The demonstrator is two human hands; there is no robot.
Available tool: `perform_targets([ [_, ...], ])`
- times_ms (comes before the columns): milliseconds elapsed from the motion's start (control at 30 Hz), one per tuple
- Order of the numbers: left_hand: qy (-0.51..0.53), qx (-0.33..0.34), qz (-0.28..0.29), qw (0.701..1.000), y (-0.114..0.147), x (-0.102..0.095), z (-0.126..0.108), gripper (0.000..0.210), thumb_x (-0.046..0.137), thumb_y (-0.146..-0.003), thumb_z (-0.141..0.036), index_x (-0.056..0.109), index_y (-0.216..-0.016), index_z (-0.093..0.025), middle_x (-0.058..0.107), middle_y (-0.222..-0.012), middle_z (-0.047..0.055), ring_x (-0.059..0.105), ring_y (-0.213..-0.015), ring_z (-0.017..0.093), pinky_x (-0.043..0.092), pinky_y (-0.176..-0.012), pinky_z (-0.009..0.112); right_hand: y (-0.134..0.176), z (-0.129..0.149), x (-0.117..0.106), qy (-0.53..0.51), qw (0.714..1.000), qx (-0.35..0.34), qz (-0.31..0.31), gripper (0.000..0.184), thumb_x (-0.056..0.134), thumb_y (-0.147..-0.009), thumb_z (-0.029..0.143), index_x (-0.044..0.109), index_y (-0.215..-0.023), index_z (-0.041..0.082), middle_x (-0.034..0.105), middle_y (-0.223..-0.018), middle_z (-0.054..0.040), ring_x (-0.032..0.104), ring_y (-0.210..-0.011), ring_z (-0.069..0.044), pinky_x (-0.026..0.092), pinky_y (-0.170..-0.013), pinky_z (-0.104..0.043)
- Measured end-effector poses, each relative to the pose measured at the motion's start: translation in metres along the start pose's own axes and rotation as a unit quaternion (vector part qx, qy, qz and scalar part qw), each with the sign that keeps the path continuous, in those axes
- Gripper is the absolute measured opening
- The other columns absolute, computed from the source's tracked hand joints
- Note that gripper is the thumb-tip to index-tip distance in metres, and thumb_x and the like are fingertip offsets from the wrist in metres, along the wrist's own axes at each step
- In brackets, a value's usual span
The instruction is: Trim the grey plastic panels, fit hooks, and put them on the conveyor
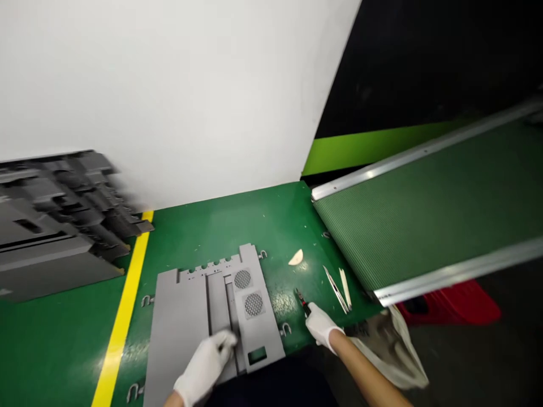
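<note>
A large flat grey plastic panel [182, 311] lies in front of me, with two round perforated grilles, long slots and a rectangular cutout. My left hand [207, 362], white-gloved, is over the panel's middle near the slots. Its fingers are curled together and slightly blurred; whatever they may hold is hidden. To the right of the panel, my right hand [320, 325], also gloved in white, grips a small black-and-red hand tool [302, 303]. The tool's dark tip points away from me, towards the upper left; its exact kind is unclear.
Tweezers [335, 289], pale sticks [345, 288] and a cream half-round piece [296, 258] lie on the green table [229, 220]. Stacked grey panels [55, 226] stand left, beyond yellow tape [123, 316]. A green conveyor belt [445, 203] with metal rails rises right. Bent metal hooks [285, 329] flank the panel.
</note>
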State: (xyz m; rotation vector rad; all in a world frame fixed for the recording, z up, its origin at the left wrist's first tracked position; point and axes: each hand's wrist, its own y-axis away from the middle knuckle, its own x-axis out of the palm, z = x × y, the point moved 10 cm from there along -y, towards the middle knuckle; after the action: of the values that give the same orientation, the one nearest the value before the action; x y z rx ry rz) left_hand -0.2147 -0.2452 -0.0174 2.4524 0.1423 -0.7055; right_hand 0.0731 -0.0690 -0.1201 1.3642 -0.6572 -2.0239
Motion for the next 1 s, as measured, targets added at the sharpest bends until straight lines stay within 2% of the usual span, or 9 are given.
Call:
perform_targets([
  [67,-0.038,0.123,0.0,0.992,-0.048,0.011,-0.054,0.03,0.044,-0.097,-0.033,0.072,-0.096,-0.021,0.075,-0.103,0.009,0.068,-0.098,0.023,0.051,-0.096,0.036,0.038,-0.018,0.027,-0.073,0.997,-0.031,0.014,0.027,0.046,-0.087,0.009,0.063,-0.104,0.02,0.072,-0.089,-0.0063,0.067,-0.082,-0.019,0.046,-0.079,-0.027],
  [100,-0.077,0.187,0.013,0.979,-0.067,0.025,-0.081,0.03,0.044,-0.098,-0.03,0.073,-0.103,-0.021,0.075,-0.111,0.01,0.066,-0.106,0.024,0.048,-0.102,0.038,0.056,-0.023,0.04,-0.109,0.993,-0.047,0.021,0.029,0.045,-0.086,0.008,0.063,-0.104,0.021,0.072,-0.089,-0.0051,0.067,-0.084,-0.019,0.046,-0.08,-0.026],
  [167,-0.176,0.278,0.072,0.942,-0.098,0.066,-0.12,0.029,0.046,-0.097,-0.026,0.074,-0.103,-0.021,0.075,-0.109,0.01,0.065,-0.105,0.024,0.041,-0.109,0.043,0.087,-0.029,0.063,-0.142,0.988,-0.058,0.025,0.035,0.043,-0.082,0.004,0.064,-0.103,0.022,0.072,-0.089,-0.0042,0.066,-0.085,-0.019,0.045,-0.082,-0.026],
  [267,-0.333,0.333,0.197,0.86,-0.122,0.13,-0.133,0.031,0.047,-0.099,-0.032,0.074,-0.089,-0.019,0.076,-0.095,0.01,0.066,-0.094,0.024,0.032,-0.113,0.05,0.104,-0.029,0.084,-0.123,0.992,-0.035,0.009,0.041,0.045,-0.074,0.0,0.065,-0.103,0.021,0.071,-0.097,-0.0065,0.066,-0.092,-0.02,0.043,-0.085,-0.027],
  [333,-0.404,0.331,0.247,0.816,-0.132,0.153,-0.125,0.045,0.042,-0.102,-0.042,0.074,-0.083,-0.017,0.076,-0.087,0.011,0.066,-0.091,0.025,0.03,-0.112,0.052,0.102,-0.024,0.089,-0.112,0.993,-0.026,-0.001,0.044,0.048,-0.072,0.001,0.064,-0.107,0.022,0.07,-0.105,-0.0077,0.065,-0.098,-0.022,0.042,-0.086,-0.028],
  [467,-0.439,0.313,0.275,0.796,-0.141,0.163,-0.117,0.061,0.033,-0.104,-0.054,0.073,-0.076,-0.018,0.076,-0.078,0.01,0.065,-0.08,0.022,0.03,-0.106,0.049,0.089,-0.015,0.09,-0.12,0.993,-0.022,-0.003,0.041,0.05,-0.073,0.007,0.063,-0.108,0.024,0.068,-0.103,-0.0061,0.064,-0.095,-0.022,0.04,-0.08,-0.03],
  [667,-0.458,0.298,0.288,0.787,-0.142,0.169,-0.119,0.066,0.027,-0.104,-0.055,0.074,-0.077,-0.017,0.075,-0.075,0.011,0.067,-0.077,0.022,0.033,-0.099,0.046,0.087,-0.016,0.084,-0.12,0.993,-0.003,-0.006,0.01,0.052,-0.087,0.027,0.061,-0.089,0.024,0.068,-0.091,-0.0058,0.062,-0.083,-0.021,0.035,-0.072,-0.033],
  [833,-0.457,0.279,0.298,0.791,-0.146,0.172,-0.115,0.068,0.025,-0.103,-0.058,0.073,-0.078,-0.017,0.077,-0.078,0.013,0.067,-0.079,0.023,0.035,-0.096,0.047,0.086,-0.014,0.08,-0.14,0.99,0.003,-0.003,0.041,0.046,-0.096,0.06,0.065,-0.091,0.023,0.071,-0.095,-0.009,0.066,-0.091,-0.025,0.038,-0.077,-0.034],
  [1000,-0.387,0.253,0.271,0.844,-0.152,0.165,-0.118,0.056,0.043,-0.099,-0.059,0.07,-0.073,-0.018,0.072,-0.069,0.009,0.065,-0.073,0.021,0.041,-0.098,0.046,0.084,-0.009,0.083,-0.167,0.986,-0.006,0.017,0.044,0.043,-0.099,0.059,0.068,-0.092,0.023,0.075,-0.099,-0.0101,0.069,-0.099,-0.026,0.04,-0.083,-0.033],
])
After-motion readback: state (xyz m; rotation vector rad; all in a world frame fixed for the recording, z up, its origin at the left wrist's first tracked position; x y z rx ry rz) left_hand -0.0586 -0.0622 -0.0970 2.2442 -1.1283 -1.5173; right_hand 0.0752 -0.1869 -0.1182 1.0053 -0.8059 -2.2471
